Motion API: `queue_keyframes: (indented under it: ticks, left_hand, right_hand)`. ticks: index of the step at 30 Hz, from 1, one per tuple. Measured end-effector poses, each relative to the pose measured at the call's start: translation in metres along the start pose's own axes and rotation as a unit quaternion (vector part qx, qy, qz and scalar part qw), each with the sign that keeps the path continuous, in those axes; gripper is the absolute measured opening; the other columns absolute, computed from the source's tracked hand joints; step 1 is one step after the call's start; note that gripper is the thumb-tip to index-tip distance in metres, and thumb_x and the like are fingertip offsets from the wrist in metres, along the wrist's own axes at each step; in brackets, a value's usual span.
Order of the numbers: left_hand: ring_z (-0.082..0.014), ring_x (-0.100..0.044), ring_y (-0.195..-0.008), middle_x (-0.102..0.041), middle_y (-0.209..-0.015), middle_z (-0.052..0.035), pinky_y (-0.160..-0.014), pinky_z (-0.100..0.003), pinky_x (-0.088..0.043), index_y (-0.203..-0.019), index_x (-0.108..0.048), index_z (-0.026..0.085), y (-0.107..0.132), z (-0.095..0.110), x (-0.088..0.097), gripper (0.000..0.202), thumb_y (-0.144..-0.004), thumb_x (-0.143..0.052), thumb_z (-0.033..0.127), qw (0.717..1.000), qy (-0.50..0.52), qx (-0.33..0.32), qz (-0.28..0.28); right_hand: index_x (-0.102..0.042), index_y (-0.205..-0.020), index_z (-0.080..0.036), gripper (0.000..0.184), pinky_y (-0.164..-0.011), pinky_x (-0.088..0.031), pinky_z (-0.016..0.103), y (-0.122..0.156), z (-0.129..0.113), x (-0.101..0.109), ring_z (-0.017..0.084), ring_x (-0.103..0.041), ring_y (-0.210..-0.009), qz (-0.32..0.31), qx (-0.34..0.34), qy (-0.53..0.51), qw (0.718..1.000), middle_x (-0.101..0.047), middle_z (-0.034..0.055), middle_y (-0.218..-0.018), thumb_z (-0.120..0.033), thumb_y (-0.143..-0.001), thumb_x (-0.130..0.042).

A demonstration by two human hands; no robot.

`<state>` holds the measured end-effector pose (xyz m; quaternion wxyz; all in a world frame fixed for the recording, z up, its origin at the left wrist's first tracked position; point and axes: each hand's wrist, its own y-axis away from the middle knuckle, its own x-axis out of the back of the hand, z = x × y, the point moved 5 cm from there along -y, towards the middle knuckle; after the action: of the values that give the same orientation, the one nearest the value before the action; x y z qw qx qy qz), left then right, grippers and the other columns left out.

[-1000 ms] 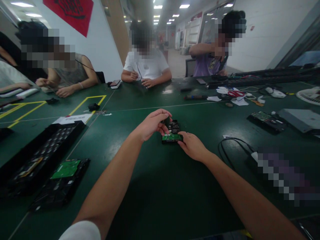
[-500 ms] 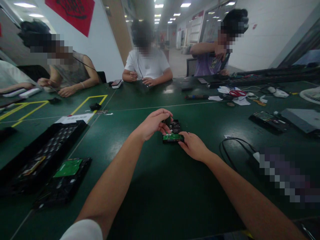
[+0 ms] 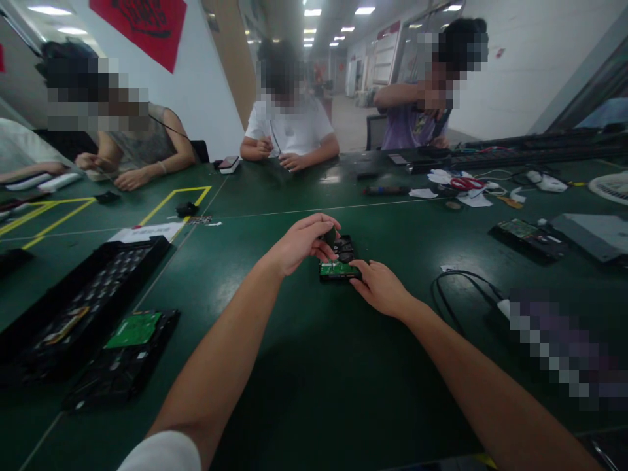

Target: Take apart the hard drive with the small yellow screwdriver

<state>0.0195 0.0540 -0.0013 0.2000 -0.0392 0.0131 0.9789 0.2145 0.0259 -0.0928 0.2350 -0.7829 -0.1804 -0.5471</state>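
Note:
A black hard drive (image 3: 344, 248) with a green circuit board (image 3: 338, 269) on its near end lies on the table in front of me. My right hand (image 3: 380, 288) grips its near right corner, thumb and fingers at the edge. Over the drive's left side, my left hand (image 3: 301, 245) is closed with bent fingers. A dark piece shows between that thumb and the fingers, too small and shaded to name. The left fingertips are at or just above the board; whether they touch it I cannot tell.
At left are a long black tray (image 3: 93, 288) and another drive (image 3: 132, 330) with a green board. To the right are a further drive (image 3: 530, 239), a grey metal box (image 3: 593, 235) and a black cable (image 3: 436, 294). People sit across the table.
My hands and the drive stay almost in place. The right fingers and the drive's tilt have shifted very slightly, showing a little more of the board.

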Motion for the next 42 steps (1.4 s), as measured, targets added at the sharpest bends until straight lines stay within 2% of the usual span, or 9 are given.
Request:
queue_keyframes:
  ticks: [13, 18, 21, 26, 32, 38, 42]
  left_hand:
    - [-0.0089, -0.065, -0.059, -0.072, -0.102, -0.0077, -0.052, -0.02, -0.051, -0.104, -0.069, 0.018, -0.0008, -0.001, -0.002, 0.027, -0.097, -0.065, 0.044, 0.999, -0.035, -0.012, -0.003]
    - [-0.0101, -0.066, -0.057, -0.075, -0.102, -0.0095, -0.05, -0.021, -0.051, -0.106, -0.062, 0.018, -0.0002, -0.0015, -0.0026, 0.023, -0.096, -0.067, 0.038, 1.0, -0.028, 0.004, 0.005]
    - [-0.0117, -0.068, -0.058, -0.076, -0.101, -0.0104, -0.05, -0.022, -0.052, -0.102, -0.057, 0.018, 0.0006, -0.0007, -0.0035, 0.022, -0.095, -0.068, 0.037, 0.999, -0.031, 0.009, 0.002]
    - [-0.0126, -0.068, -0.058, -0.075, -0.099, -0.0093, -0.049, -0.022, -0.051, -0.098, -0.057, 0.019, 0.0023, 0.0018, -0.0055, 0.018, -0.095, -0.067, 0.034, 0.999, -0.041, 0.003, -0.017]
    - [-0.0104, -0.063, -0.054, -0.067, -0.081, -0.0043, -0.049, -0.021, -0.05, -0.097, -0.068, 0.016, 0.0035, 0.0063, -0.0043, 0.014, -0.095, -0.061, 0.028, 0.998, -0.059, 0.0, 0.004]
    - [-0.0107, -0.064, -0.054, -0.072, -0.099, -0.008, -0.047, -0.023, -0.05, -0.108, -0.067, 0.019, 0.0033, 0.0062, -0.0045, 0.021, -0.098, -0.055, 0.032, 0.999, -0.049, 0.001, -0.001]
    - [-0.013, -0.068, -0.061, -0.072, -0.102, -0.0084, -0.049, -0.022, -0.049, -0.111, -0.064, 0.02, 0.0005, 0.0033, -0.0032, 0.021, -0.098, -0.055, 0.034, 1.0, -0.027, -0.008, -0.005]
  right_hand:
    - [-0.052, -0.143, -0.019, 0.041, -0.115, -0.039, 0.05, -0.0009, 0.0016, -0.0009, 0.026, -0.071, -0.103, -0.001, -0.002, 0.003, 1.0, -0.075, 0.0105, -0.107, -0.033, -0.105, -0.051]
    - [-0.051, -0.143, -0.018, 0.04, -0.115, -0.04, 0.05, -0.0018, 0.0023, -0.0028, 0.027, -0.07, -0.106, 0.003, 0.0, 0.012, 1.0, -0.075, 0.0115, -0.111, -0.033, -0.106, -0.048]
    - [-0.051, -0.143, -0.019, 0.039, -0.115, -0.041, 0.049, -0.0016, 0.002, -0.0022, 0.026, -0.071, -0.105, 0.006, 0.0, 0.01, 1.0, -0.075, 0.0108, -0.109, -0.033, -0.107, -0.047]
    - [-0.051, -0.143, -0.018, 0.04, -0.116, -0.04, 0.049, -0.0006, 0.0017, -0.0011, 0.026, -0.07, -0.104, 0.001, -0.001, -0.001, 1.0, -0.075, 0.0106, -0.109, -0.034, -0.107, -0.047]
    - [-0.052, -0.143, -0.018, 0.039, -0.117, -0.039, 0.049, -0.0013, 0.0024, -0.0019, 0.025, -0.07, -0.104, 0.0, 0.0, 0.004, 1.0, -0.075, 0.0101, -0.108, -0.034, -0.107, -0.047]
    - [-0.051, -0.143, -0.018, 0.039, -0.116, -0.04, 0.048, -0.0008, 0.003, -0.0027, 0.025, -0.071, -0.106, -0.001, 0.001, 0.001, 1.0, -0.075, 0.0107, -0.11, -0.034, -0.107, -0.047]
    - [-0.052, -0.142, -0.018, 0.038, -0.115, -0.04, 0.048, -0.001, 0.0027, -0.0021, 0.026, -0.071, -0.104, 0.004, 0.006, 0.0, 1.0, -0.075, 0.0104, -0.108, -0.034, -0.107, -0.047]
